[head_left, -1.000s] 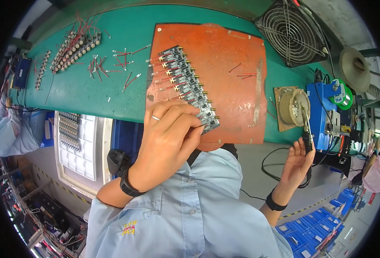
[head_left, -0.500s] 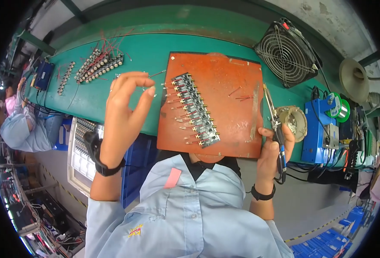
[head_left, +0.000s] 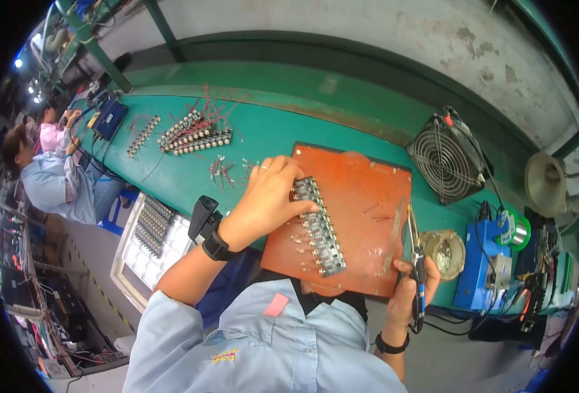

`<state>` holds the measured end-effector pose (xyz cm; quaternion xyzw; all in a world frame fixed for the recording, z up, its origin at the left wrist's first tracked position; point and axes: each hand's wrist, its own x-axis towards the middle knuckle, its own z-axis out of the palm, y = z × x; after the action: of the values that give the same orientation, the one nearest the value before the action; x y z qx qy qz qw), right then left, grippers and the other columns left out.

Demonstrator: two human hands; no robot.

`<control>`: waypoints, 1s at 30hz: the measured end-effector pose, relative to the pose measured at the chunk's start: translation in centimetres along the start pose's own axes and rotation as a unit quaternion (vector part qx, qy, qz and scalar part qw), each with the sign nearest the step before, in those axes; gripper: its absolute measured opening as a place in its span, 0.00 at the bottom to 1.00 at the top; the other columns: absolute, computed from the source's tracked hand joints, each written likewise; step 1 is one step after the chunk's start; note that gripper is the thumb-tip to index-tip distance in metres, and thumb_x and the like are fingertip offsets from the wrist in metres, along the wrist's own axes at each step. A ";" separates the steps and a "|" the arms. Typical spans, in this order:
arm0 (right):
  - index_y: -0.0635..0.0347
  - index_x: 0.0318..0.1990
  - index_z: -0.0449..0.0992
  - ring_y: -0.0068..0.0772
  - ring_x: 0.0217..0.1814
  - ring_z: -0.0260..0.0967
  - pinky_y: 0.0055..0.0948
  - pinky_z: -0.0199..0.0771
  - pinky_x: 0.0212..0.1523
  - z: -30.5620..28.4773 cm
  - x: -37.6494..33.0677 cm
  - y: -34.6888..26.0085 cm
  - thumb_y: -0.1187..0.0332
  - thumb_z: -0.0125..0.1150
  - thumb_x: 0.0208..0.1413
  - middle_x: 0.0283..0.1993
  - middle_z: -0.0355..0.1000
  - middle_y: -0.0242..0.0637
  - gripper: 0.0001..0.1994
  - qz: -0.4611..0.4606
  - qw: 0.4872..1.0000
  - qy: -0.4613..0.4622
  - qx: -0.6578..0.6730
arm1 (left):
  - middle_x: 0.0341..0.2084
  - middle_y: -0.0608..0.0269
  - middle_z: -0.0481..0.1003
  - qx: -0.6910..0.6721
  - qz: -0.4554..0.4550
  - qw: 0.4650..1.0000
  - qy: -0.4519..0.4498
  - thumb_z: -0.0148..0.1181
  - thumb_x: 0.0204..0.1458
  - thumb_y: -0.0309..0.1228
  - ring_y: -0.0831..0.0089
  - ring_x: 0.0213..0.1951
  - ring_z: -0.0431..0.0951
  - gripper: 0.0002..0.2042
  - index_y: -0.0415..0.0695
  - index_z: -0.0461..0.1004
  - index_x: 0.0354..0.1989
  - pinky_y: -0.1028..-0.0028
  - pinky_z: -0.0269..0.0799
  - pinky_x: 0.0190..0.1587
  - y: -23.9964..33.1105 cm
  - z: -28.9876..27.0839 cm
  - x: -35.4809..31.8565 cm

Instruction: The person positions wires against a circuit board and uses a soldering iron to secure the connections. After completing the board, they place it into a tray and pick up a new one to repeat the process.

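Board strip (head_left: 323, 234) lies on the orange mat (head_left: 366, 178), toward nine o'clock. Wire leads (head_left: 300, 251) stand along its lower nine-o'clock edge; I cannot judge the covered upper end. Loose leads (head_left: 222, 171) at ten o'clock, apparently unfitted. Left hand (head_left: 266, 202): fingers bent at strip's top, grip unclear. Right hand (head_left: 404, 296): closed around soldering iron (head_left: 419, 270), four o'clock.

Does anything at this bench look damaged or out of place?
The wall behind has dark, blotchy patches, as if its surface were flaking. On the orange board, a few red wires lie loose, apart from the circuit strip.
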<state>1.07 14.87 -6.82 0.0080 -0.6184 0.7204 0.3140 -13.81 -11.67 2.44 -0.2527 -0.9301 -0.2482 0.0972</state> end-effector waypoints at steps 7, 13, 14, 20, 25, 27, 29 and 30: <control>0.65 0.60 0.59 0.35 0.43 0.72 0.34 0.68 0.49 0.5 0.4 0.0 0.58 0.61 0.56 0.39 0.73 0.42 0.30 0.004 1.000 0.001 0.016 | 0.36 0.62 0.77 -0.462 -0.165 0.852 -0.183 0.61 0.55 0.33 0.75 0.30 0.77 0.14 0.38 0.72 0.45 0.77 0.73 0.34 -2.7 -4.3 5.1; 0.65 0.59 0.59 0.34 0.42 0.72 0.35 0.70 0.48 0.4 0.1 -0.2 0.56 0.62 0.55 0.38 0.73 0.41 0.31 0.022 0.999 0.008 0.029 | 0.34 0.61 0.76 -0.567 -0.159 0.807 -0.036 0.54 0.60 0.29 0.75 0.32 0.79 0.10 0.38 0.71 0.46 0.76 0.78 0.36 -5.0 -4.9 10.7; 0.65 0.59 0.59 0.34 0.42 0.72 0.35 0.70 0.48 0.4 0.1 -0.3 0.56 0.62 0.55 0.38 0.73 0.41 0.31 0.012 0.999 0.011 0.033 | 0.34 0.61 0.76 -0.564 -0.149 0.811 -0.036 0.54 0.60 0.29 0.75 0.32 0.79 0.10 0.38 0.71 0.46 0.76 0.78 0.36 -5.3 -4.5 11.5; 0.64 0.58 0.58 0.35 0.40 0.73 0.35 0.71 0.48 0.2 -0.5 -0.8 0.54 0.64 0.54 0.36 0.73 0.42 0.32 0.047 0.999 0.021 0.002 | 0.37 0.61 0.76 -0.577 -0.149 0.803 -0.034 0.51 0.61 0.29 0.72 0.36 0.80 0.11 0.38 0.70 0.48 0.73 0.79 0.38 -6.9 -1.9 15.4; 0.63 0.57 0.57 0.35 0.39 0.72 0.36 0.71 0.47 0.7 -0.1 -1.5 0.53 0.64 0.53 0.34 0.73 0.43 0.32 0.082 0.996 0.029 0.014 | 0.37 0.61 0.76 -0.553 -0.167 0.815 -0.044 0.51 0.61 0.29 0.72 0.37 0.79 0.10 0.38 0.70 0.48 0.73 0.79 0.39 -7.2 -1.5 16.8; 0.64 0.57 0.56 0.36 0.40 0.73 0.37 0.72 0.47 0.0 -0.2 -1.1 0.55 0.64 0.54 0.35 0.73 0.44 0.32 0.080 0.997 0.016 0.013 | 0.37 0.61 0.76 -0.556 -0.171 0.812 -0.050 0.51 0.61 0.29 0.72 0.38 0.79 0.10 0.38 0.70 0.48 0.72 0.79 0.39 -7.4 -0.6 17.3; 0.64 0.56 0.55 0.36 0.42 0.74 0.39 0.74 0.48 -0.3 -0.2 -1.1 0.59 0.64 0.55 0.38 0.74 0.46 0.30 0.070 0.997 -0.018 0.011 | 0.38 0.61 0.76 -0.563 -0.176 0.806 -0.052 0.51 0.61 0.28 0.71 0.38 0.79 0.10 0.38 0.71 0.48 0.71 0.79 0.40 -8.0 0.1 17.6; 0.64 0.56 0.55 0.36 0.42 0.74 0.39 0.74 0.48 -0.2 -0.1 -0.8 0.59 0.64 0.55 0.38 0.74 0.46 0.30 0.075 0.997 -0.017 0.011 | 0.38 0.61 0.76 -0.563 -0.180 0.805 -0.054 0.51 0.61 0.28 0.71 0.38 0.79 0.10 0.38 0.71 0.48 0.71 0.79 0.40 -8.7 0.6 18.0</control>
<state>1.60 15.00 -6.24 -0.0231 -0.6146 0.7483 0.2485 -33.70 -10.25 3.84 -0.1041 -0.6594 -0.7273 -0.1592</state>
